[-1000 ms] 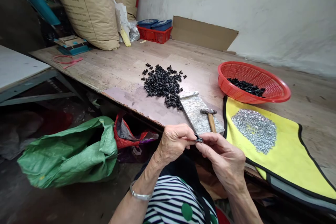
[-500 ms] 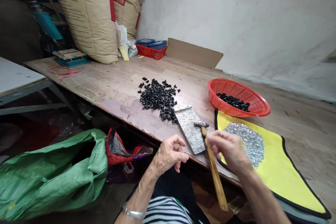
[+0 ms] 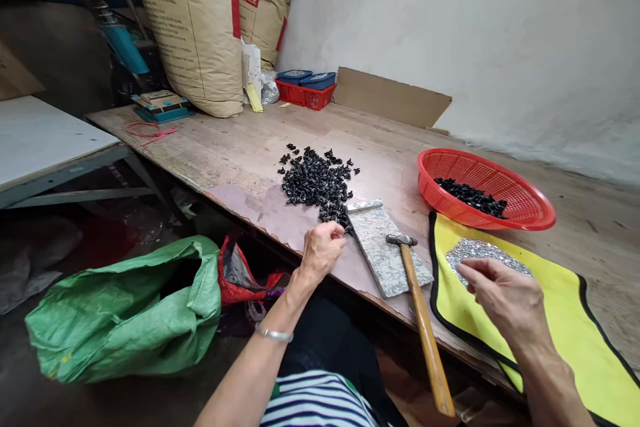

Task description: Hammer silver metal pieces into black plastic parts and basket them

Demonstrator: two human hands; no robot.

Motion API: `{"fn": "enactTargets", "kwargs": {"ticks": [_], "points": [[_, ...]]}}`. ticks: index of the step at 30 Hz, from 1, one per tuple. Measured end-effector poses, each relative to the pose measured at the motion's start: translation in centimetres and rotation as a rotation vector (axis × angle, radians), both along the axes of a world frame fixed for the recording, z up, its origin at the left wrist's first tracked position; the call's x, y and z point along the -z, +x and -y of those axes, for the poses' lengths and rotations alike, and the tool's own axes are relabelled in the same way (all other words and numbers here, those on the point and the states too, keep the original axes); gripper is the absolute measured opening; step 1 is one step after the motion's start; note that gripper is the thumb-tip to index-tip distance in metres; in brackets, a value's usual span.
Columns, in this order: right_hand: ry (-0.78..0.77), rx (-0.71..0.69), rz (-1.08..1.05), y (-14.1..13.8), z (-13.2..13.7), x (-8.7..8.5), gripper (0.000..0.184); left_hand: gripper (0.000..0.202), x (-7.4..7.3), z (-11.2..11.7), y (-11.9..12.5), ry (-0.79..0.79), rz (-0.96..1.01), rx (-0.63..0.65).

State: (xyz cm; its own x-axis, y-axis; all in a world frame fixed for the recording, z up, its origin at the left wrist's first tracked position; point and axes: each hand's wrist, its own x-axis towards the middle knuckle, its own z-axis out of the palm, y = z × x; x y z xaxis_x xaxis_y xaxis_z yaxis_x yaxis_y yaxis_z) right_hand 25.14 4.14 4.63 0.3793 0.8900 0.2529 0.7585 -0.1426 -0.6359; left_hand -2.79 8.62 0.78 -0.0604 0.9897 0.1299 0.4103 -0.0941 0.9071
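My left hand (image 3: 323, 248) reaches to the near edge of a pile of small black parts (image 3: 315, 181) on the wooden table (image 3: 235, 140), its fingers curled together at the pile; what they pinch is hidden. My right hand (image 3: 503, 297) hovers over a heap of small silver pieces (image 3: 475, 250) on a yellow cloth (image 3: 565, 320), fingers bent downward. Between the hands lie a grey stone slab (image 3: 387, 250) and a hammer (image 3: 423, 317) with a wooden handle, its head resting on the slab.
A red basket (image 3: 485, 190) holding black parts sits behind the yellow cloth. Brown paper sacks (image 3: 200, 20), a small red crate (image 3: 305, 93) and cardboard stand at the back. A green sack (image 3: 125, 310) and a red bag (image 3: 240, 273) lie below the table edge.
A second ago both hands pinched one small black part together. They separated: the left hand went forward to the black pile, the right hand moved right over the silver pieces.
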Motion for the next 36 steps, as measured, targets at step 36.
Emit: {"fn": "enactTargets", "kwargs": {"ticks": [36], "points": [[-0.45, -0.024, 0.475, 3.6, 0.8, 1.5, 0.023, 0.025, -1.2, 2.7, 1.2, -0.418, 1.08, -0.059]]}}
